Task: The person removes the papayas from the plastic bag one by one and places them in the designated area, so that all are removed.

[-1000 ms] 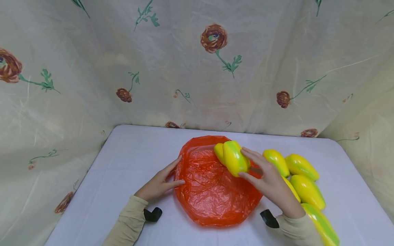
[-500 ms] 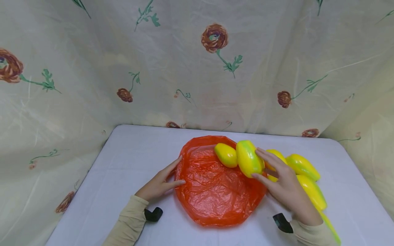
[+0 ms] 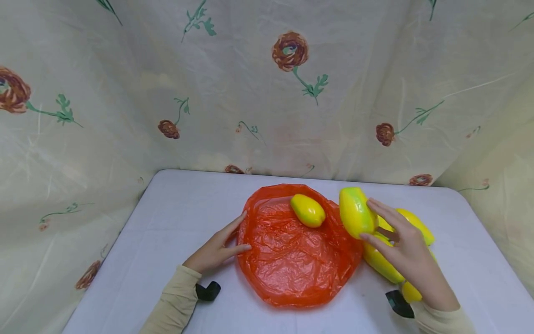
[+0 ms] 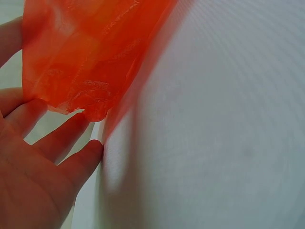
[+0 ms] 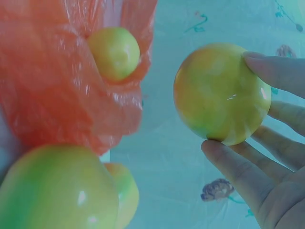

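Note:
An orange-red plastic bag [image 3: 292,283] lies on the white table with its mouth spread wide. One glossy yellow-green mango [image 3: 308,211] sits in its far right part. At the bag's left side, my left hand [image 3: 214,248] touches the plastic with extended, spread fingers; the left wrist view has its fingertips against the bag wall [image 4: 86,62]. My right hand [image 3: 410,253] grips a second mango [image 3: 358,213] between thumb and fingers, raised at the bag's right edge. In the right wrist view this held mango [image 5: 221,95] shows end-on.
Several more mangoes lie right of the bag, partly hidden by my right hand, among them a near one [image 3: 381,262] beside the bag and a far one [image 3: 417,225]. A flowered curtain [image 3: 267,93] hangs behind the table.
My right hand has carried its mango rightward, from over the bag to its right edge above the other mangoes. The mango in the bag has come into full view. My left hand stays put.

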`<move>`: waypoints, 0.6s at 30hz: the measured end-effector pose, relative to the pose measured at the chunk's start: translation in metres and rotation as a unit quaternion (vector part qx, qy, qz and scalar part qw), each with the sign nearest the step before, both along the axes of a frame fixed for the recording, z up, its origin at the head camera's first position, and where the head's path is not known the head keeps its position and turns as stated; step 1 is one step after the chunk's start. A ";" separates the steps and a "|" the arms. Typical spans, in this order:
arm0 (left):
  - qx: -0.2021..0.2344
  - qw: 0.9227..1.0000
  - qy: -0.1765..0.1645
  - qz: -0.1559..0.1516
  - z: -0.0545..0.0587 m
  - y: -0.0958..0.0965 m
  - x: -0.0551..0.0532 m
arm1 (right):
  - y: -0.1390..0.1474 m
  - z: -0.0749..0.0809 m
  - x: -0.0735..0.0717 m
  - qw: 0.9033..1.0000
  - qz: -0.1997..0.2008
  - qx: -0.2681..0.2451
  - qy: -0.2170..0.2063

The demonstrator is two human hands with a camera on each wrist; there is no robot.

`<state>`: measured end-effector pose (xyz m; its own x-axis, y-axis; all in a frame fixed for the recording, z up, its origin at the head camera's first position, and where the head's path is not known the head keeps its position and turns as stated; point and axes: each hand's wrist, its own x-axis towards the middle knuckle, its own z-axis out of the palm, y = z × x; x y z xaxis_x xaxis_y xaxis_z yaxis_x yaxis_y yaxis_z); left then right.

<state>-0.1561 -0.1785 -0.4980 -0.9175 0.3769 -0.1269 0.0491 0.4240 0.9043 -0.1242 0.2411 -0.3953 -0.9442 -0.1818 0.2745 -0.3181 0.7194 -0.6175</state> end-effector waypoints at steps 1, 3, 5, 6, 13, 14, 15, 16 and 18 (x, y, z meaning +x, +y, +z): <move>0.000 1.000 0.001 -0.001 0.000 0.000 0.000 | 0.002 0.000 0.000 1.000 -0.003 0.001 0.002; 0.001 1.000 0.001 -0.001 0.000 0.000 0.000 | 0.006 0.000 0.001 1.000 -0.007 -0.001 0.004; 0.002 1.000 0.000 -0.001 0.001 0.000 0.000 | 0.011 0.001 0.002 1.000 -0.009 -0.005 0.005; 0.003 1.000 -0.001 -0.001 0.001 0.000 0.000 | 0.013 0.001 0.002 1.000 -0.010 -0.008 0.006; 0.003 1.000 0.000 -0.001 0.002 0.000 0.001 | 0.030 -0.002 0.005 0.999 -0.032 0.000 0.006; 0.003 1.000 0.000 0.000 0.002 0.000 0.001 | 0.032 -0.002 0.005 0.999 -0.035 0.001 0.007; 0.003 1.000 0.000 0.000 0.002 0.000 0.001 | 0.034 -0.003 0.005 0.999 -0.037 0.002 0.008; 0.003 1.000 0.000 0.000 0.002 0.000 0.002 | 0.037 -0.003 0.005 0.999 -0.040 0.002 0.008; 0.003 1.000 0.000 0.001 0.002 0.000 0.002 | 0.041 -0.004 0.006 0.999 -0.045 0.001 0.009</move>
<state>-0.1546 -0.1787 -0.4960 -0.9181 0.3762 -0.1249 0.0481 0.4186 0.9069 -0.1185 0.2819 -0.3990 -0.9514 -0.0981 0.2918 -0.2641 0.7471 -0.6099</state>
